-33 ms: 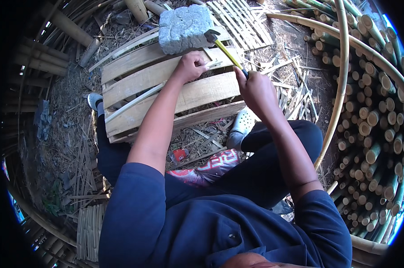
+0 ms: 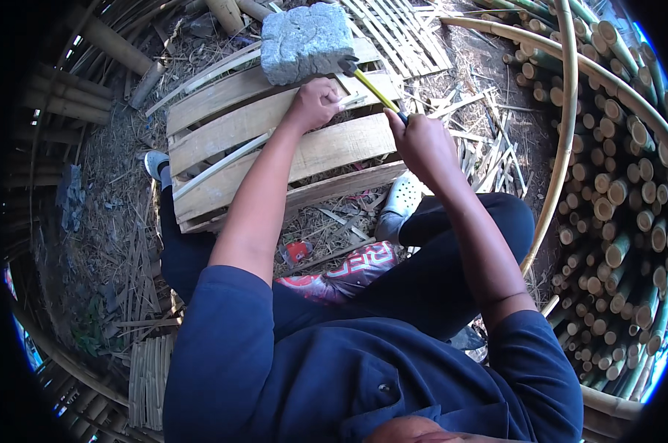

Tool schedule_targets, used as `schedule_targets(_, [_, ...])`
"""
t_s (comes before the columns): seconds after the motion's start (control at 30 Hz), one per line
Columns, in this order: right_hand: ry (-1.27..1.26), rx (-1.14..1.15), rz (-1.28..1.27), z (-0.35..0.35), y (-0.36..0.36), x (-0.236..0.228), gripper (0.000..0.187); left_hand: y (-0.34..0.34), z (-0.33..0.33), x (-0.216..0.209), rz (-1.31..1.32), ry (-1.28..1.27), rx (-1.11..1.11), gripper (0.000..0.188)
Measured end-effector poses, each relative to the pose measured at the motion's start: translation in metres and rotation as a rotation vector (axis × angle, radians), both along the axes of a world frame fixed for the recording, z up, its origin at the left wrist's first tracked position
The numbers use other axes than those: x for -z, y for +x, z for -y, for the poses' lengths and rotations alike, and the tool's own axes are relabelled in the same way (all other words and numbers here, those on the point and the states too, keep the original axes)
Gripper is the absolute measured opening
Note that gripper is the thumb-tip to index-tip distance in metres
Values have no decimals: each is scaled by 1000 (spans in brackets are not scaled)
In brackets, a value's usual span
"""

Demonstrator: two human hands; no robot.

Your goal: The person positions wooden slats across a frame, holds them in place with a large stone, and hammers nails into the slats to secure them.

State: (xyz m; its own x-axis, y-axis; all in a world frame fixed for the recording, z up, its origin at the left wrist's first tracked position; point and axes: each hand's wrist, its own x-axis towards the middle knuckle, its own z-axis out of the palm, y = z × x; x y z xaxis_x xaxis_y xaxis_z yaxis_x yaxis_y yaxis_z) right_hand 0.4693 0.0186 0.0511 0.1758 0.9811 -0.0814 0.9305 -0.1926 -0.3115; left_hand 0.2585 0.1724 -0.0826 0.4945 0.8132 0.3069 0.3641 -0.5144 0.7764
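Observation:
My left hand (image 2: 315, 105) is closed over the slatted wooden platform (image 2: 341, 148), pinching a thin pale bamboo strip (image 2: 355, 100) whose end pokes out past the fingers. A long pale strip (image 2: 223, 166) lies slantwise across the slats and runs under my left forearm; whether it is the same piece is hidden. In my right hand (image 2: 425, 144) is a hammer (image 2: 376, 88), gripped by the dark lower end of its yellow handle. Its dark head is just beyond the strip's end, close to the right edge of a rough grey stone block (image 2: 304, 44) on the platform's far side.
Cut bamboo poles (image 2: 614, 192) are stacked on the right, with a long bent pole (image 2: 566, 140) in front. A slatted panel (image 2: 411, 44) lies at the back. Split bamboo scraps (image 2: 489, 148) litter the ground. A red packet (image 2: 297, 252) lies between my legs.
The hammer head has come down slightly toward the strip and the stone's edge. My left hand stays closed in nearly the same place.

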Motion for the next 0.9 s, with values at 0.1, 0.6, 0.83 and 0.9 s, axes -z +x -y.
schedule_targets(0.1, [-38, -23, 26, -3, -4, 0, 62, 3, -10, 4, 88, -10, -5, 14])
schedule_targets(0.6, [24, -24, -18, 1, -7, -8, 67, -4, -7, 1, 18, 28, -22, 16])
schedule_targets(0.83, [75, -30, 30, -2, -5, -5, 62, -1, -10, 0, 25, -46, -14, 17])
schedule_targets(0.9, [44, -21, 33, -1, -3, -6, 62, -3, -9, 6, 16, -7, -20, 17])
